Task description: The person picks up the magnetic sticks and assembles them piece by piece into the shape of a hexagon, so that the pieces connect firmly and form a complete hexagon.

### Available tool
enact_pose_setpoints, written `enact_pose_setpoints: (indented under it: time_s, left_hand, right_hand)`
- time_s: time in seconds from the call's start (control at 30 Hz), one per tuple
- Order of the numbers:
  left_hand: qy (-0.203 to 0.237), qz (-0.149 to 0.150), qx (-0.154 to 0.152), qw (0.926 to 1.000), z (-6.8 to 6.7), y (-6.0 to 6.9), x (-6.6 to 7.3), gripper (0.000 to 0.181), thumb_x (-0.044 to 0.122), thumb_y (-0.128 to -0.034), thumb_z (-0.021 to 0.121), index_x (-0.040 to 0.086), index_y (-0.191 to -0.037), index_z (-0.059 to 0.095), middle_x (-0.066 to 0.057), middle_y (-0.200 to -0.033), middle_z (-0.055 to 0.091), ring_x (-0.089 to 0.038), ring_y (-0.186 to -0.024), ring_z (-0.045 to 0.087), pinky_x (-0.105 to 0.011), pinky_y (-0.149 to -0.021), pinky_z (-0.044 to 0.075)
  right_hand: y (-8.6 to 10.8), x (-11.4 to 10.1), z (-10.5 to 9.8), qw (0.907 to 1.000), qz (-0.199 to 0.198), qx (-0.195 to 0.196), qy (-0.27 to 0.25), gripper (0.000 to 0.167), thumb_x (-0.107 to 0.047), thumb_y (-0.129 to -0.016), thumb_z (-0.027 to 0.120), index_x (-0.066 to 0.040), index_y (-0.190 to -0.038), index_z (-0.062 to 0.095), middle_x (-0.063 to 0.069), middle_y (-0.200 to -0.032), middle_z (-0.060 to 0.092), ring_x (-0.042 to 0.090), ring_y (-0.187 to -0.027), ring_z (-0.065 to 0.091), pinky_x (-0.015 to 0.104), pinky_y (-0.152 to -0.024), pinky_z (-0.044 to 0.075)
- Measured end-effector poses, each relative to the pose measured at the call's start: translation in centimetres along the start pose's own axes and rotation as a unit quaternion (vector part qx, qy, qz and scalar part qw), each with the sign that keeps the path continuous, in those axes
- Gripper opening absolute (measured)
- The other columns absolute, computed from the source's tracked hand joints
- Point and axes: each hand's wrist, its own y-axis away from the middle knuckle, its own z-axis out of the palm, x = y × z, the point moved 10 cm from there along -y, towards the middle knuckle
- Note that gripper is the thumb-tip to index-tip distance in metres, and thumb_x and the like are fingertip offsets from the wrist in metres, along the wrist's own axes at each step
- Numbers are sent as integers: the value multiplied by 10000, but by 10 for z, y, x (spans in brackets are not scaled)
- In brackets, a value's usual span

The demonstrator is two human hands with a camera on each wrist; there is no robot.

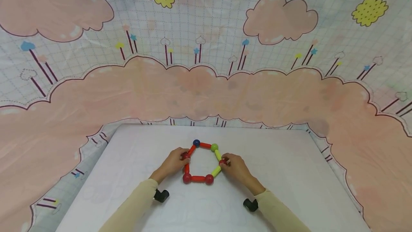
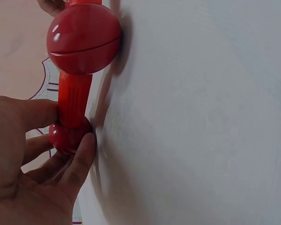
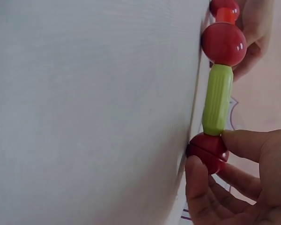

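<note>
A closed ring of balls joined by short rods lies on the white table. Red rods form its left, near and far sides, and light green rods its right side. A blue ball and a green ball mark the far corners; red balls mark the others. My left hand grips the red ball at the left corner, thumb by its red rod. At the right corner, my right hand pinches another red ball, beside a green rod.
The white tabletop stretches around the ring. Behind and beside it hangs a cloud-printed cloth. Black wrist devices sit under both forearms.
</note>
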Motion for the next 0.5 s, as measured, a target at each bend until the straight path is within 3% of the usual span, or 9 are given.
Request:
enact_pose_setpoints:
  time_s: [0.3, 0.5]
  left_hand:
    - [212, 324, -73, 9992, 10, 2, 12, 273, 124, -901, 698, 113, -1174, 694, -54, -1052, 633, -177, -948, 582, -361, -858, 555]
    - [258, 462, -106, 9985, 17, 4, 17, 202, 121, -907, 685, 102, -1107, 711, -56, -1044, 628, -170, -946, 579, -367, -873, 549]
  right_hand:
    - [-5, 12, -2, 9974, 598, 195, 356, 373, -264, -884, 725, -116, -1210, 621, 46, -959, 688, 150, -755, 558, 274, -637, 441]
    - [-8, 22, -6, 9957, 721, 258, 529, 349, -245, -870, 720, -136, -1188, 627, 48, -966, 697, 144, -724, 546, 263, -594, 404]
